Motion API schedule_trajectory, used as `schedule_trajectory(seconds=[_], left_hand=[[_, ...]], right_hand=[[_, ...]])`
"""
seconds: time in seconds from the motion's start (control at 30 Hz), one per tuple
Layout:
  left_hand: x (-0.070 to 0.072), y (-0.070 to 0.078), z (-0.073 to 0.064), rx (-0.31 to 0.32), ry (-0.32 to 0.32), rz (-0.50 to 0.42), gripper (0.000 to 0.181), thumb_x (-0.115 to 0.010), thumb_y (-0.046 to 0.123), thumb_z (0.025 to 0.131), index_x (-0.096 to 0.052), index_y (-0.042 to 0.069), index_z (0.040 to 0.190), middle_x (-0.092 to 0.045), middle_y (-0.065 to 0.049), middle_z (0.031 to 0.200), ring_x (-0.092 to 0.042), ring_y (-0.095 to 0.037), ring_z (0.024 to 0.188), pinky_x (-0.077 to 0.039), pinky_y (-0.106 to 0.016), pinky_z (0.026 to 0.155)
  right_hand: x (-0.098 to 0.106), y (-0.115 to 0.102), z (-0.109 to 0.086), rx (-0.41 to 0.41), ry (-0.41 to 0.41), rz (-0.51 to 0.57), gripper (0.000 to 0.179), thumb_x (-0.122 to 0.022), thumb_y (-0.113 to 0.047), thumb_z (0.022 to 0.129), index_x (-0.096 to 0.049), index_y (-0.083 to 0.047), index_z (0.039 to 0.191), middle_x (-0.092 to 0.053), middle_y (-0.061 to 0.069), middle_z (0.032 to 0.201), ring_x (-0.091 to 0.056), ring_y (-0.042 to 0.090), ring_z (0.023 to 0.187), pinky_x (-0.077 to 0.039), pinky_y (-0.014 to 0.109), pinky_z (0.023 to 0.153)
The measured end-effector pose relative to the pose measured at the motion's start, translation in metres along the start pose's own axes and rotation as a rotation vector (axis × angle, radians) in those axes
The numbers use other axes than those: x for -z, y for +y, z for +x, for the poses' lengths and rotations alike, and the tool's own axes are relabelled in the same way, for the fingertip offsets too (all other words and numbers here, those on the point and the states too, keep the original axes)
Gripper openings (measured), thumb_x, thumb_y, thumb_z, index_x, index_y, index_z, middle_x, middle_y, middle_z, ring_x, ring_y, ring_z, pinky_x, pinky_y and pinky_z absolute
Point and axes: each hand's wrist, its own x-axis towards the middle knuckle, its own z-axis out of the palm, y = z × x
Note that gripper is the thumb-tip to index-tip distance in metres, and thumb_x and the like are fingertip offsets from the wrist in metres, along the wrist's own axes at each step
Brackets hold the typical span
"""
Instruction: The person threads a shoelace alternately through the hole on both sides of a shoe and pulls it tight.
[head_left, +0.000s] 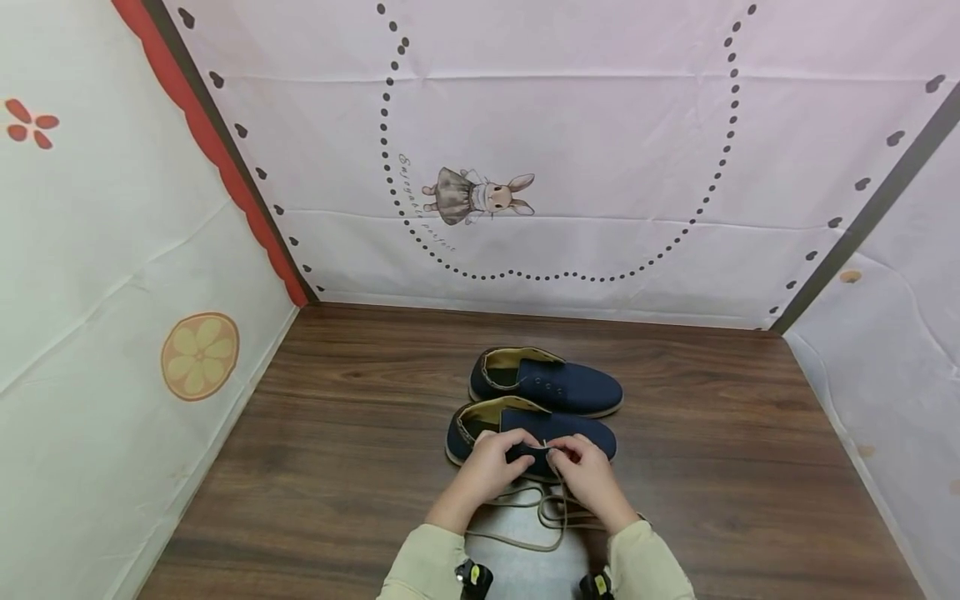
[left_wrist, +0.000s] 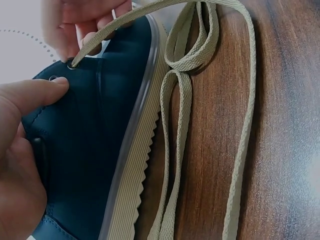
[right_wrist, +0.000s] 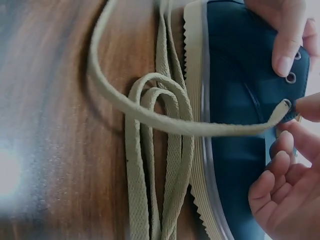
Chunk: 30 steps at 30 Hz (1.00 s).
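Note:
The nearer of two navy canvas shoes (head_left: pixel 596 429) stands upright on the wooden floor with its toe to the right. My left hand (head_left: pixel 489 465) pinches its eyelet flap, with the thumb on the outside near an eyelet (right_wrist: pixel 291 77). A flat beige shoelace (right_wrist: pixel 200 129) runs into the eyelet at the flap's end. There my right hand (head_left: pixel 588 475) pinches at the flap edge, where the lace goes in; its fingertips partly hide the lace tip. The rest of the lace (left_wrist: pixel 248 105) lies in loose loops beside the serrated sole.
Behind the nearer shoe stands its navy mate (head_left: pixel 581 387), whose eyelets show no lace. A pale grey surface (head_left: pixel 517 525) lies beneath the lace between my forearms. Printed white cloth walls (head_left: pixel 600 167) border the wooden floor (head_left: pixel 337 433) at the back and both sides.

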Motion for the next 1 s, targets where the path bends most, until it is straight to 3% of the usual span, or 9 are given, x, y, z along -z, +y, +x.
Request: schedule_trajectory(seconds=[0.1, 0.2, 0.3, 0.53, 0.77, 1.0], left_hand=[[-0.001, -0.001, 0.0, -0.001, 0.002, -0.002, 0.014, -0.064, 0.017, 0.088, -0.066, 0.024, 0.1, -0.066, 0.008, 0.104, -0.05, -0.018, 0.092, -0.039, -0.035, 0.079], [-0.001, -0.002, 0.0, 0.004, 0.003, -0.003, 0.014, -0.065, 0.017, 0.088, -0.065, 0.024, 0.1, -0.066, 0.008, 0.104, -0.049, -0.019, 0.092, -0.039, -0.035, 0.079], [-0.001, -0.002, 0.0, 0.009, -0.001, -0.004, 0.014, -0.065, 0.017, 0.088, -0.065, 0.024, 0.1, -0.066, 0.007, 0.104, -0.049, -0.019, 0.091, -0.039, -0.035, 0.078], [-0.001, -0.001, 0.0, 0.002, 0.0, -0.009, 0.014, -0.065, 0.017, 0.087, -0.066, 0.023, 0.099, -0.066, 0.007, 0.103, -0.049, -0.018, 0.09, -0.038, -0.034, 0.078], [0.0, 0.0, 0.0, 0.013, -0.003, -0.013, 0.013, -0.065, 0.018, 0.088, -0.065, 0.023, 0.1, -0.066, 0.006, 0.103, -0.049, -0.019, 0.091, -0.038, -0.034, 0.078], [0.0, -0.001, 0.001, 0.031, -0.011, -0.018, 0.013, -0.065, 0.018, 0.088, -0.065, 0.024, 0.1, -0.067, 0.007, 0.101, -0.048, -0.018, 0.091, -0.038, -0.034, 0.079]], right_hand=[[0.003, -0.001, 0.006, -0.089, -0.032, 0.05, 0.018, -0.057, -0.018, 0.092, -0.071, -0.008, 0.093, -0.061, 0.001, 0.085, -0.054, 0.016, 0.076, -0.045, 0.033, 0.07], [0.008, -0.004, 0.013, -0.16, -0.094, 0.058, 0.025, -0.058, -0.028, 0.091, -0.071, -0.007, 0.083, -0.06, 0.002, 0.074, -0.052, 0.016, 0.064, -0.043, 0.032, 0.06], [0.014, -0.006, 0.021, -0.188, -0.161, 0.058, 0.031, -0.063, -0.033, 0.087, -0.069, -0.006, 0.074, -0.054, 0.002, 0.061, -0.046, 0.016, 0.055, -0.039, 0.03, 0.053], [0.023, -0.007, 0.032, -0.222, -0.264, 0.105, 0.025, -0.068, -0.027, 0.083, -0.069, -0.003, 0.076, -0.055, 0.0, 0.06, -0.05, 0.018, 0.056, -0.043, 0.032, 0.053], [0.022, -0.008, 0.035, -0.195, -0.238, 0.171, 0.019, -0.065, -0.017, 0.085, -0.069, 0.0, 0.077, -0.056, 0.0, 0.058, -0.051, 0.014, 0.053, -0.044, 0.03, 0.052], [0.018, -0.013, 0.039, -0.238, -0.195, 0.326, 0.021, -0.054, -0.016, 0.093, -0.061, 0.004, 0.09, -0.06, 0.003, 0.058, -0.057, 0.012, 0.049, -0.042, 0.025, 0.048]])
